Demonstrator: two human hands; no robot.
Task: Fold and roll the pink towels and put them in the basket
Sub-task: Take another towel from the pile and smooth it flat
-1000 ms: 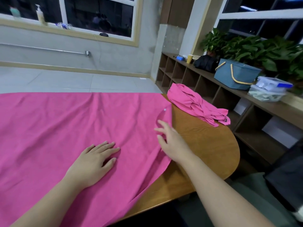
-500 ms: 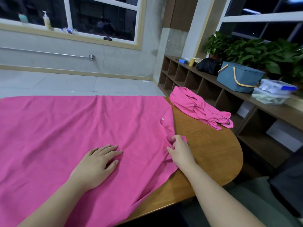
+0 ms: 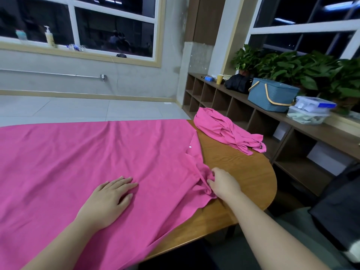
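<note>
A large pink towel (image 3: 81,164) lies spread flat over most of the wooden table (image 3: 241,168). My left hand (image 3: 109,201) rests palm down on it, fingers apart. My right hand (image 3: 224,184) pinches the towel's right edge, where the cloth bunches into folds. A second pink towel (image 3: 224,129) lies crumpled at the table's far right corner. The blue basket (image 3: 272,96) with yellow handles stands on the shelf unit beyond it.
A wooden cubby shelf (image 3: 218,98) runs along the right wall with potted plants (image 3: 292,69), clear plastic boxes (image 3: 309,112), a black bag and a yellow cup. The table's rounded right end is bare wood. A dark chair sits at the lower right.
My right hand came back toward me along the towel's right edge and closed on it, bunching the cloth. My left hand stayed flat on the towel.
</note>
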